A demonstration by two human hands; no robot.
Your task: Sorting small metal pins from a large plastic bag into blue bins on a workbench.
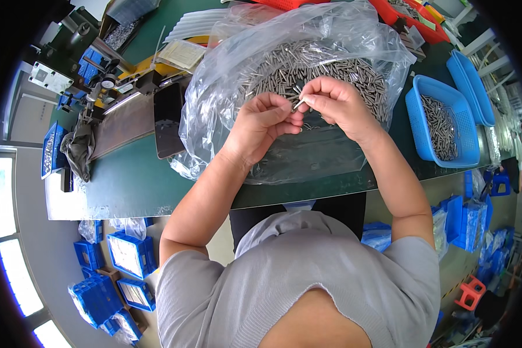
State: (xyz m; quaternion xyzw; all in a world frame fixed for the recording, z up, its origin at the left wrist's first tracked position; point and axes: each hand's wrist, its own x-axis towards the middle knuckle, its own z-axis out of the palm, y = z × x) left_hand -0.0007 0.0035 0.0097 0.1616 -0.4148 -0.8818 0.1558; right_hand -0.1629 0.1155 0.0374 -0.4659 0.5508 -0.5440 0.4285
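Note:
Over the front of a clear plastic bag (214, 124), my two hands meet almost fingertip to fingertip. Thumb and forefinger of my right hand (343, 109) pinch one end of a small, slim metal pin (298, 105). The fingers of my left hand (260, 124) are curled, with thumb and fingertips closed at the pin's other end. Just behind my hands, a heap of loose grey metal pins (354, 78) lies in the spread-open bag. My fingers partly cover the held pin, so its full shape is hidden.
At right stands a blue plastic basket (414, 110) holding more pins. A dark phone-like slab (168, 119) lies left of the bag. Further left is a bench fixture (98, 49) with a round dial. Red trays (412, 23) sit at the back; the green table's edge (209, 207) runs before me.

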